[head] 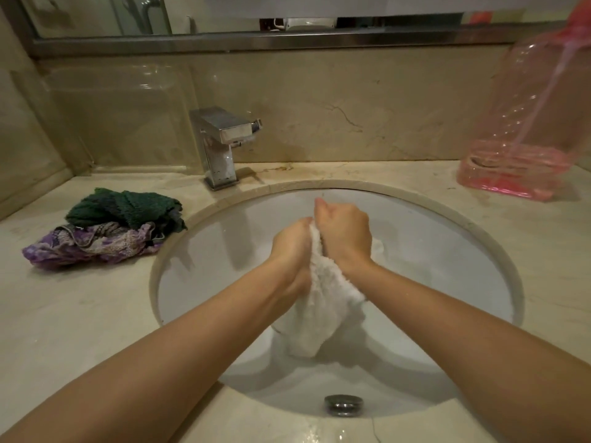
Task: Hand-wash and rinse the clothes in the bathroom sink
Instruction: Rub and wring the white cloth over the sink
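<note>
A white fluffy cloth [323,302] hangs between my two hands over the round white sink [441,251]. My left hand [292,243] grips its upper part from the left. My right hand [343,231] grips it from the right, knuckles up. The two hands press together around the cloth. Its lower end dangles down into the basin, which holds water. The palms and fingertips are hidden.
A chrome faucet [220,145] stands behind the sink at the left. A dark green cloth [128,206] and a purple patterned garment [92,244] lie piled on the counter at the left. A large pink plastic bottle [537,123] stands at the back right.
</note>
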The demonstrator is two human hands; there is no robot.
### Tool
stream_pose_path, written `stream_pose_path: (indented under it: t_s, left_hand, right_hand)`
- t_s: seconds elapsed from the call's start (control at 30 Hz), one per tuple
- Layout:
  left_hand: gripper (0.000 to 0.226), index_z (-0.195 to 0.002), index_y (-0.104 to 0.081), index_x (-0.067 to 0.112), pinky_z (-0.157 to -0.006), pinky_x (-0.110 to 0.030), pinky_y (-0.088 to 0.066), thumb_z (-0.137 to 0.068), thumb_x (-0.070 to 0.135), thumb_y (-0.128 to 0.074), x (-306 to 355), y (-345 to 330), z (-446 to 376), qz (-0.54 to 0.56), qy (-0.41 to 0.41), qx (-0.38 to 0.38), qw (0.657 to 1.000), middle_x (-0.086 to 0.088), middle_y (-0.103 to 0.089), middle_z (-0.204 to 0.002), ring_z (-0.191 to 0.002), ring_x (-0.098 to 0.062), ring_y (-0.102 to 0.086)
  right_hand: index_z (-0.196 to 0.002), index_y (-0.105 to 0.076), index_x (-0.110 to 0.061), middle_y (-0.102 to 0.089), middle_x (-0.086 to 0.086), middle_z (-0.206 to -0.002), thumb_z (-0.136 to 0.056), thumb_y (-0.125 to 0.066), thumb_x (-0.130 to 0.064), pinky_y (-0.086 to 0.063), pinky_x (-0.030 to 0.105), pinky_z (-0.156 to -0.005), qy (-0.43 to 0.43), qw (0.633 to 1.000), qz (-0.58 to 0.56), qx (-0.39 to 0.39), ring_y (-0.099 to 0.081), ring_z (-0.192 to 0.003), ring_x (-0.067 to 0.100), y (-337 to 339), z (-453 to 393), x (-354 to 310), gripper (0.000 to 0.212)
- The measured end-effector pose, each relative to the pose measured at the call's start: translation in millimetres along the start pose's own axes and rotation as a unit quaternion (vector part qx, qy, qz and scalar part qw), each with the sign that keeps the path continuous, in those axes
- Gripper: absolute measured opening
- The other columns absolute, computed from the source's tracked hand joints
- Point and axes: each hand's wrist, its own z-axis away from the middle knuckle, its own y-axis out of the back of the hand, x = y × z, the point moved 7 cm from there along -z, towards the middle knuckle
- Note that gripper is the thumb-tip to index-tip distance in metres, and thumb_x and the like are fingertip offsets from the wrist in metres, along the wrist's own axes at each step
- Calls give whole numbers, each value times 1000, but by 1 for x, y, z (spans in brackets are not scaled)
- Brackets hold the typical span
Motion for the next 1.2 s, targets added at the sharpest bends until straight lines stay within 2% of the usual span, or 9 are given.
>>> stream_pose_path:
  t_s: [0.13,0.27,0.4,0.53,0.73,0.87,0.97,1.1,1.2]
  left_hand:
    - [44,-61,-42,8,-37,-12,-38,-104,10,-33,8,5,-3,23,-18,32,999,-1,-46,-37,-39,-15,-52]
    - [38,-66,-46,11,-44,-15,-43,-103,19,-39,-1,-3,10,-1,23,-17,1000,-4,-50,-43,-38,-12,-54]
    - [44,-61,-43,9,-46,-17,-42,-104,12,-33,7,5,-1,103,-1,20,995,1,-48,-39,-45,-12,-54]
    - [34,-76,-55,5,-54,-22,-49,-103,16,-37,-9,-18,18,140,85,-86,983,-9,-57,-52,-55,-18,-59]
    - [51,-121,-62,21,-74,-17,-48,-102,54,-28,-6,-11,11,-232,14,-161,959,3,-69,-106,-94,-9,-65]
    - [56,-117,-63,22,-90,-26,-49,-78,60,-70,-18,-4,18,-539,-12,-205,817,2,-67,-114,-101,-14,-62]
    - [48,-112,-63,14,-84,-24,-48,-83,52,-69,-39,-15,27,-646,10,-256,719,-2,-66,-113,-100,-18,-61]
    - [38,-113,-52,8,-61,-18,-40,-96,42,-55,-40,-21,24,-649,-22,-238,722,-8,-58,-112,-95,-21,-55]
    - [53,-137,-33,5,-59,-19,-38,-98,34,-54,-26,-13,14,-574,-31,-173,800,-12,-54,-130,-99,-19,-52]
  right_hand:
    - [-47,-30,-20,-32,-3,-48,-100,-47,-30,-29,35,-60,91,995,-32,22,-40,-61,25,0,23,-19,57]
    - [-48,-34,-17,-36,-1,-49,-101,-43,-31,-27,31,-61,14,1000,-6,6,-42,-61,25,2,3,-2,56]
    - [-45,-28,-21,-30,-5,-44,-100,-47,-29,-23,32,-58,121,992,-30,20,-35,-55,23,-2,29,-23,59]
    - [-47,-36,-18,-39,-2,-49,-101,-44,-35,-28,29,-59,45,998,24,-21,-44,-60,24,-5,-5,7,57]
    - [-52,-50,-15,-48,-1,-54,-95,-52,-37,-36,32,-54,-52,996,55,-48,-49,-55,19,11,-29,46,48]
    - [-88,-63,-16,-65,5,-86,-91,-63,-41,-50,29,-63,-168,892,184,-378,-63,-75,19,0,-10,79,25]
    - [-120,-58,-12,-64,10,-124,-85,-63,-56,-51,34,-88,-219,789,300,-489,-64,-104,26,5,11,102,57]
    - [-134,-51,-13,-56,8,-134,-85,-56,-63,-46,33,-97,-196,817,278,-466,-57,-118,27,1,0,109,69]
    - [-124,-57,-18,-61,5,-125,-86,-57,-62,-48,33,-89,-165,883,180,-401,-61,-105,23,-2,-16,104,58]
